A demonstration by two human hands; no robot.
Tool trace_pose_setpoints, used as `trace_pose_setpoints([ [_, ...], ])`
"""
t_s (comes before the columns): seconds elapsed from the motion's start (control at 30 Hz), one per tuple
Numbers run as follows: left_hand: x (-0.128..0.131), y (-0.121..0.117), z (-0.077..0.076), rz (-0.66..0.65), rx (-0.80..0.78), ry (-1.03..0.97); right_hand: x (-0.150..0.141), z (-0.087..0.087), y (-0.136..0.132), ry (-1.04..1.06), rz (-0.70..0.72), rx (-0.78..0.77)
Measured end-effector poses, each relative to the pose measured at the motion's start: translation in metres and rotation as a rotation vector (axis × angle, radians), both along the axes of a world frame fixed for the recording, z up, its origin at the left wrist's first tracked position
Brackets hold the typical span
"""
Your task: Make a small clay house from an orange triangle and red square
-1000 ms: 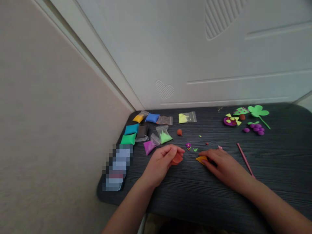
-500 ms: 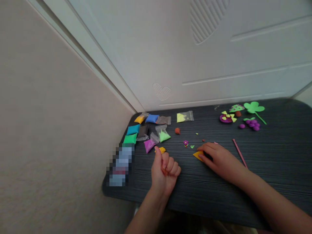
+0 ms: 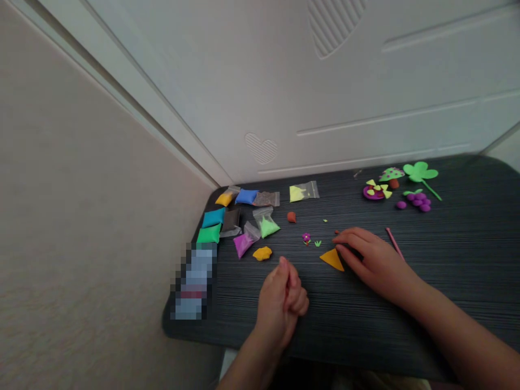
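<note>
My left hand [image 3: 283,300] hovers over the near part of the dark table [image 3: 365,325], curled into a fist with the thumb up; whatever is inside it is hidden. A yellow-orange clay lump [image 3: 262,253] lies just beyond it. My right hand [image 3: 374,259] rests flat on the table with fingers stretched out. Its fingertips touch the right edge of a flat orange clay triangle [image 3: 332,259].
Several small bags of coloured clay [image 3: 238,219] lie at the table's left end, near a blurred object [image 3: 193,281]. A red-brown ball [image 3: 291,217], a tiny purple flower [image 3: 306,237] and a pink stick [image 3: 393,242] lie mid-table. Finished clay figures [image 3: 400,187] stand back right, by the white door [image 3: 325,81].
My left hand pulled back toward me and curled into a fist, leaving the yellow-orange lump on the table. My right hand stayed at the orange triangle, which now shows more fully.
</note>
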State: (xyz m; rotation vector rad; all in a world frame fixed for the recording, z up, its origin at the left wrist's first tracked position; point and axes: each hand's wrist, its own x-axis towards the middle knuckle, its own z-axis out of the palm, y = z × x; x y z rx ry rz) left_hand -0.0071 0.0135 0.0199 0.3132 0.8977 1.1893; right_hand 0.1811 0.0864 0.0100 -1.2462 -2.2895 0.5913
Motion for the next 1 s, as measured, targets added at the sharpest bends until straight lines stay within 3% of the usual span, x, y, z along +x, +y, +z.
trace_pose_setpoints([
  [0.17, 0.025, 0.006, -0.001, -0.034, -0.084, -0.180, -0.001, 0.009, -0.009, 0.094, 0.128, -0.046],
  [0.33, 0.026, 0.012, 0.009, -0.026, -0.092, -0.288, -0.009, 0.017, -0.017, 0.108, 0.276, -0.058],
  [0.6, 0.020, 0.014, 0.008, -0.187, -0.037, -0.199, -0.011, 0.016, -0.014, 0.153, 0.265, -0.136],
  [0.7, 0.017, 0.014, 0.007, -0.231, 0.057, 0.127, -0.007, 0.018, -0.012, 0.252, 0.128, -0.166],
  [0.87, 0.026, 0.015, -0.004, -0.354, 0.433, 1.095, 0.000, 0.018, -0.006, 0.478, -0.178, -0.201],
  [1.0, 0.042, 0.017, -0.015, -0.451, 0.566, 1.476, 0.003, 0.013, -0.003, 0.605, -0.280, -0.282],
])
